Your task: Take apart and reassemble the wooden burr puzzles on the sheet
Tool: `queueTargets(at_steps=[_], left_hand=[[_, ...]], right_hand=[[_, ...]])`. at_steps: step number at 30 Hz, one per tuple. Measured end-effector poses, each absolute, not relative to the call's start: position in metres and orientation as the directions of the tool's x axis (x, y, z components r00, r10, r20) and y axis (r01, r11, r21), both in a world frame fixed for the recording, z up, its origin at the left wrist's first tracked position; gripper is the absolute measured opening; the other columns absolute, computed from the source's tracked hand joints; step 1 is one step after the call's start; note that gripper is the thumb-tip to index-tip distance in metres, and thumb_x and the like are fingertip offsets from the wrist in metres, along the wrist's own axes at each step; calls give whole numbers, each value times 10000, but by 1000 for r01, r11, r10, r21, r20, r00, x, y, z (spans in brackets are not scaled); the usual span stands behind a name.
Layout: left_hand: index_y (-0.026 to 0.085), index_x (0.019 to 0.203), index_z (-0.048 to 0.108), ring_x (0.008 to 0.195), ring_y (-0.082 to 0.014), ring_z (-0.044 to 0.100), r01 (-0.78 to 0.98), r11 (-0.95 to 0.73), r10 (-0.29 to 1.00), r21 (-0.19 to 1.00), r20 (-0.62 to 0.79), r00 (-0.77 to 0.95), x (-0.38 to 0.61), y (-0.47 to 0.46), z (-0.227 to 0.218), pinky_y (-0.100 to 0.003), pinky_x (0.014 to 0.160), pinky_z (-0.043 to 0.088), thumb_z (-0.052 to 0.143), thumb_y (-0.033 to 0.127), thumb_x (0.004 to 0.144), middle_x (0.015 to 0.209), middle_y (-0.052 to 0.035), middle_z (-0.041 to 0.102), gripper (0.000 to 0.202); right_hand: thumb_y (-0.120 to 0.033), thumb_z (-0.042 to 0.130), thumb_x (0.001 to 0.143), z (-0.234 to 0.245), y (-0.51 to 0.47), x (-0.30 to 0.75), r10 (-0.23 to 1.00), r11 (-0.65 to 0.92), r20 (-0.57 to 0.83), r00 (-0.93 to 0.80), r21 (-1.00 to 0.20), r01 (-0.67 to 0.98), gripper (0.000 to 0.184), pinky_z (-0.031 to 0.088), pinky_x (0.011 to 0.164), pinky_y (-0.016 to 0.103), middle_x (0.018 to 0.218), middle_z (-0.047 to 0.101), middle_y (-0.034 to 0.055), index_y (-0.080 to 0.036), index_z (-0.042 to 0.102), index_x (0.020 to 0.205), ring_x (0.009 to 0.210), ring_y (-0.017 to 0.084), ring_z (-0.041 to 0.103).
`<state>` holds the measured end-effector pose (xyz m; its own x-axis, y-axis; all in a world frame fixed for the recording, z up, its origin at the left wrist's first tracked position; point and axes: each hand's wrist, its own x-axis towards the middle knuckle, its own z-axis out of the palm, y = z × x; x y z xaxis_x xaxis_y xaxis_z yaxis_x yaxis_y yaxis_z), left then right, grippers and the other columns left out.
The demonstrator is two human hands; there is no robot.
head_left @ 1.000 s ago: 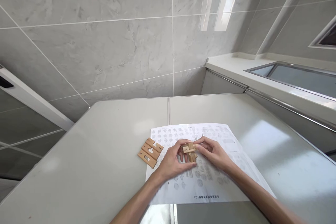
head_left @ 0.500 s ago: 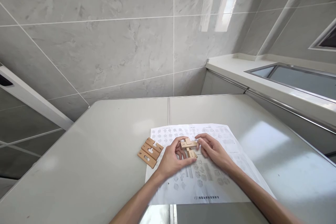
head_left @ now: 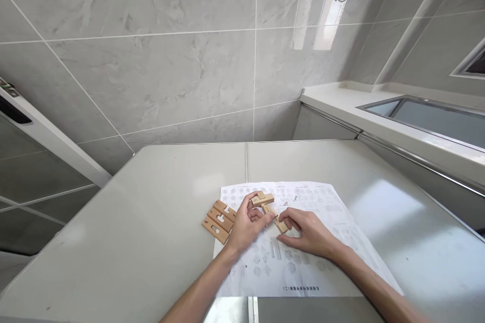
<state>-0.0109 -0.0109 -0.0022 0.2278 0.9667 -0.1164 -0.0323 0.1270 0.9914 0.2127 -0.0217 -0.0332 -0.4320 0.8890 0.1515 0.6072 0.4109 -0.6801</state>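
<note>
My left hand [head_left: 242,228] is closed around light wooden interlocking puzzle pieces, holding them above the printed sheet. A notched block [head_left: 262,199] sits crosswise at the top, by the fingertips. Below it, a slanting wooden puzzle piece [head_left: 281,225] runs down to the right past my left thumb. My right hand [head_left: 308,231] has its thumb and forefinger bent around the lower end of that piece. The inner faces of the pieces are partly hidden by the fingers.
Left of my left hand lie darker flat wooden pieces [head_left: 220,219] with cut-outs and numbers, side by side. A printed paper sheet [head_left: 303,272] with small diagrams covers part of the pale table [head_left: 151,242]. A counter with a sink [head_left: 435,116] stands right; tiled wall behind.
The upper block has tilted and shifted left in my left hand. My right hand has moved down from the upper block to the lower piece, which now slants out to the right.
</note>
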Motion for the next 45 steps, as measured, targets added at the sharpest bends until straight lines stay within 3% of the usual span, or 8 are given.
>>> queueTargets(at_steps=[5, 10, 13, 16, 22, 29, 40, 45], left_hand=[[243, 1405, 539, 762, -138, 641, -30, 128, 968, 991, -119, 220, -10, -11, -2, -281, 761, 532, 876, 439, 819, 974, -25, 714, 703], [240, 1445, 517, 715, -136, 607, 3, 142, 962, 990, -138, 233, -9, -14, 1, -252, 688, 493, 882, 433, 812, 847, 7, 680, 756], [231, 1456, 512, 740, -145, 598, 22, 105, 961, 994, -107, 257, -9, -15, 1, -256, 699, 502, 885, 408, 808, 846, 3, 669, 768], [229, 1449, 521, 746, -136, 585, 23, 52, 957, 998, -57, 286, -10, -17, 0, -267, 724, 519, 890, 383, 797, 930, -19, 680, 765], [257, 1436, 550, 745, -125, 551, 68, -45, 933, 997, 17, 360, -11, -21, -1, -268, 740, 512, 898, 359, 787, 967, -9, 663, 743], [265, 1367, 607, 720, -131, 522, 173, -182, 907, 968, 97, 410, -10, -21, -1, -265, 713, 495, 911, 371, 749, 899, 18, 629, 697], [255, 1391, 624, 554, -110, 404, 250, -224, 850, 942, 63, 524, -12, -22, -8, -239, 551, 354, 915, 452, 744, 617, 98, 457, 736], [277, 1376, 661, 585, -112, 402, 266, -288, 851, 920, 118, 512, -12, -20, -11, -249, 566, 365, 930, 529, 724, 733, 55, 540, 749]], right_hand=[[-423, 750, 924, -38, -20, 214, 923, 296, 64, -380, -750, 592, 208, 392, 616, 293, 768, 615, -24, -254, 650, 992, 658, 178, 527], [-503, 805, 889, -37, -14, 218, 952, 164, 27, -304, -885, 435, 285, 441, 637, 307, 771, 648, -1, -245, 715, 972, 704, 196, 545], [-498, 827, 878, -36, -13, 221, 943, 102, 8, -333, -959, 266, 307, 473, 637, 308, 1079, 725, 55, -236, 712, 991, 710, 169, 587], [-506, 828, 885, -36, -12, 223, 905, -36, -50, -422, -999, 41, 344, 513, 609, 301, 1365, 652, 117, -219, 669, 987, 786, 188, 700], [-547, 799, 910, -34, -10, 224, 888, -82, -19, -460, -990, -117, 413, 526, 539, 262, 1027, 714, 54, -229, 567, 1035, 669, 172, 723], [-640, 776, 886, -34, -10, 227, 873, -152, -67, -484, -978, -139, 511, 373, 373, 194, 824, 705, -25, -257, 467, 1027, 409, 102, 587], [-669, 793, 857, -32, -12, 223, 841, -158, -73, -536, -981, -114, 567, 351, 400, 199, 800, 666, -51, -258, 436, 1017, 389, 67, 516], [-706, 785, 838, -32, -13, 225, 837, -167, -102, -538, -983, -72, 601, 316, 398, 201, 852, 696, -28, -259, 426, 1018, 384, 61, 497]])
